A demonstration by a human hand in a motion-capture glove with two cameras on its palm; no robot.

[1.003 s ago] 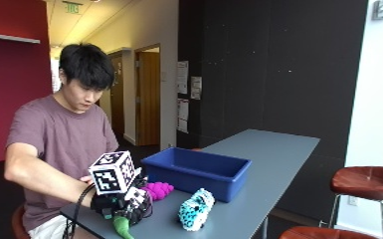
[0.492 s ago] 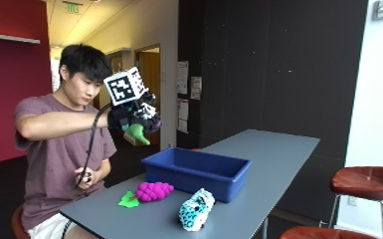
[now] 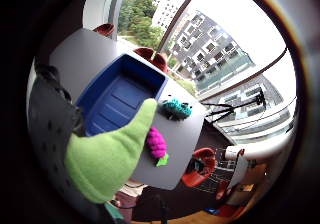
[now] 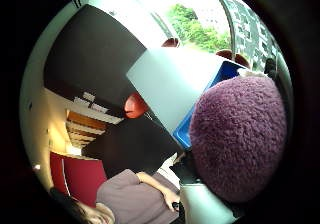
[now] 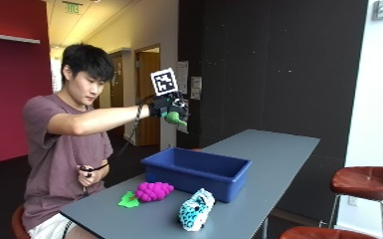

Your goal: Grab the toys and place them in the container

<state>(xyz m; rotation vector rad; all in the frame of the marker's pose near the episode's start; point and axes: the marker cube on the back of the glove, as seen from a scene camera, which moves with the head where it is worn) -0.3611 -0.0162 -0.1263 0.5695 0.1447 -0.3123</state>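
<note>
In the outside view my gloved right hand point(image 5: 166, 107) is raised high over the near end of the blue container point(image 5: 197, 172). It grips a plush toy whose green tip point(image 5: 175, 118) hangs below the fingers. The palm views show that toy close up, as a green part point(image 3: 110, 154) and a fuzzy purple body point(image 4: 237, 139), with the container point(image 3: 120, 99) below. On the grey table point(image 5: 277, 149) in front of the container lie a magenta grape toy point(image 5: 153, 190) with a green leaf and a teal spotted toy point(image 5: 196, 209).
The bare left hand point(image 5: 85, 174) rests by the person's lap, below the table's near end. Brown stools point(image 5: 370, 181) stand on the table's far side. Beyond the container, the long tabletop runs toward the dark wall.
The hand lifted the green and purple toy off the table beside the grape toy, raised it to head height, then carried it sideways toward the container.
</note>
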